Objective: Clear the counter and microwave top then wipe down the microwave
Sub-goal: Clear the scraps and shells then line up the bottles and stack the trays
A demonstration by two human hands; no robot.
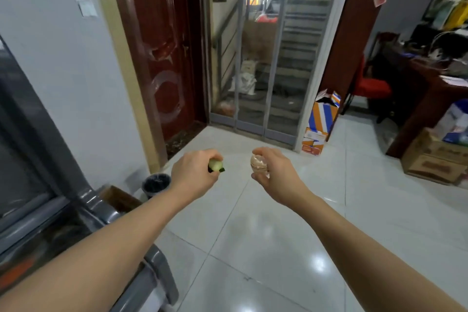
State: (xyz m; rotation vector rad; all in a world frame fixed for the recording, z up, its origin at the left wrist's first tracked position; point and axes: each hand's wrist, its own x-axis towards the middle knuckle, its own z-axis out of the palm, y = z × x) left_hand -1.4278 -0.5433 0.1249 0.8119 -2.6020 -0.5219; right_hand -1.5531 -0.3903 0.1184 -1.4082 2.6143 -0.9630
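Cucumber first: a short pale-green cucumber piece with dark skin (216,166) pokes out of the left hand (196,175), whose fingers curl round it, and it sits up in the air above the glossy white tiled floor (266,248). Just beside it, apart and not touching, the right hand (274,175) pinches a small rounded beige object in crinkled clear wrap (258,164) between thumb and fingers; it may be a wrapped egg or a bun, the blur leaves that open. Both bare forearms reach forward from the bottom corners, hands level with each other at mid-frame.

Down to the left, near the wall, a small round bin with a black liner (156,184) stands on the floor, and a brown cardboard box (119,199) sits just beside it. A grey metal-framed unit (50,185) runs along the left edge. Ahead, a dark red door (162,58) stands next to a glass-panelled partition (263,58) with a staircase behind it. An orange, blue and white carton (320,121) leans by the partition's right post. Far right, a dark wooden surface (430,78) carries clutter, a red chair (372,87) is tucked beside it, and brown printed cardboard boxes (435,159) rest on the floor below.
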